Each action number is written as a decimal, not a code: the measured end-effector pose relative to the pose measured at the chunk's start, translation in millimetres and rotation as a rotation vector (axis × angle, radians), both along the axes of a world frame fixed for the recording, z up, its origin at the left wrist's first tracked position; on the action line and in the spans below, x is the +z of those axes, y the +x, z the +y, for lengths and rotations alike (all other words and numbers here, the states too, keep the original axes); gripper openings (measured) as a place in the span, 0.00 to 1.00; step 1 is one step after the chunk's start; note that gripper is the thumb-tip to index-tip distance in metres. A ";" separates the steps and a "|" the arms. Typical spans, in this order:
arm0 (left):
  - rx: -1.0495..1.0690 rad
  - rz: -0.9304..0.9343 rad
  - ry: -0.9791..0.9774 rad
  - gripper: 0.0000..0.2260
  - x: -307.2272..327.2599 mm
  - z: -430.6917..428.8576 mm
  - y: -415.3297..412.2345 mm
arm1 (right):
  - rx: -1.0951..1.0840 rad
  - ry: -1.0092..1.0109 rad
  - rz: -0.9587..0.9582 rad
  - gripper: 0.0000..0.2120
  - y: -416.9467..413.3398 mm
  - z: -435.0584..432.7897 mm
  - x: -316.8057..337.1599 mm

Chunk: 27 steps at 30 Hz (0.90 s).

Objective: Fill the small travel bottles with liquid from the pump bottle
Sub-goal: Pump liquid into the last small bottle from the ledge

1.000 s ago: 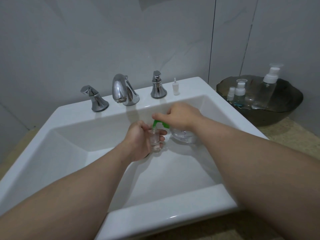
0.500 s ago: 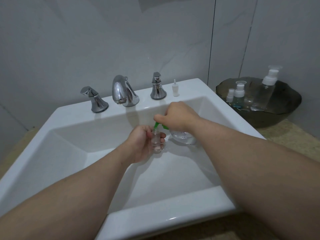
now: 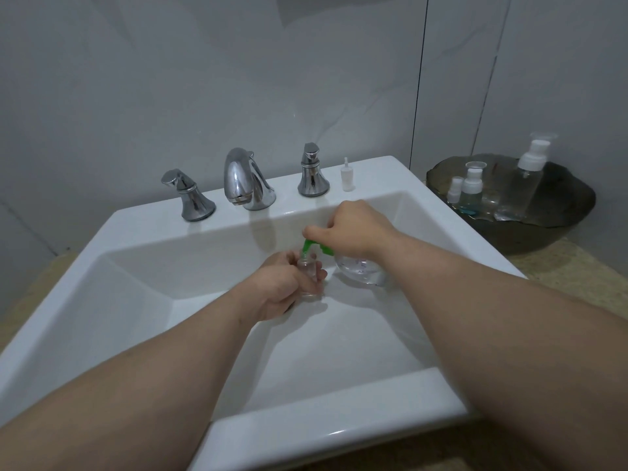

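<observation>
Tightly, left hand (image 3: 277, 288) around travel bottle (image 3: 308, 274)

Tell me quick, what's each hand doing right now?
Left hand: closed, gripping the small travel bottle.
Right hand: closed, fingers curled over the green pump head of the pump bottle.

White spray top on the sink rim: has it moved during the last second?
No. The white spray top stands at the same spot on the sink rim, just right of the right tap handle.
</observation>
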<state>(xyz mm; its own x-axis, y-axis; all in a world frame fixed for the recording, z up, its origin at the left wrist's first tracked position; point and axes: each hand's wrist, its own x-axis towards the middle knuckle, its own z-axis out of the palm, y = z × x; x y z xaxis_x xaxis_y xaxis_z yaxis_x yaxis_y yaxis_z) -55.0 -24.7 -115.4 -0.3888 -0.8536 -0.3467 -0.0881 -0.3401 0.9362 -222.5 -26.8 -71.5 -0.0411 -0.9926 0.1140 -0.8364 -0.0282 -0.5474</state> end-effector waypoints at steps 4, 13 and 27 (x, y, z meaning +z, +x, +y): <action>-0.015 -0.052 -0.024 0.16 -0.8 -0.5 0.6 | -0.002 0.018 0.029 0.31 0.0 0.4 1.0; -0.037 -0.120 -0.034 0.14 3.1 1.7 3.9 | -0.029 0.026 -0.015 0.25 1.5 0.4 3.2; -0.025 -0.180 0.019 0.13 1.1 8.1 4.4 | -0.031 0.025 -0.008 0.22 4.1 2.3 5.7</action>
<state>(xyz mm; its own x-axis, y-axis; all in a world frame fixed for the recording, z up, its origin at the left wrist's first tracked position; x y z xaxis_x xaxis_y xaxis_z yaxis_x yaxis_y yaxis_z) -50.6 -16.7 -114.3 -0.3400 -0.8369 -0.4289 -0.2623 -0.3536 0.8979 -218.5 -24.5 -65.8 -0.0730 -0.9934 0.0887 -0.8323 0.0116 -0.5542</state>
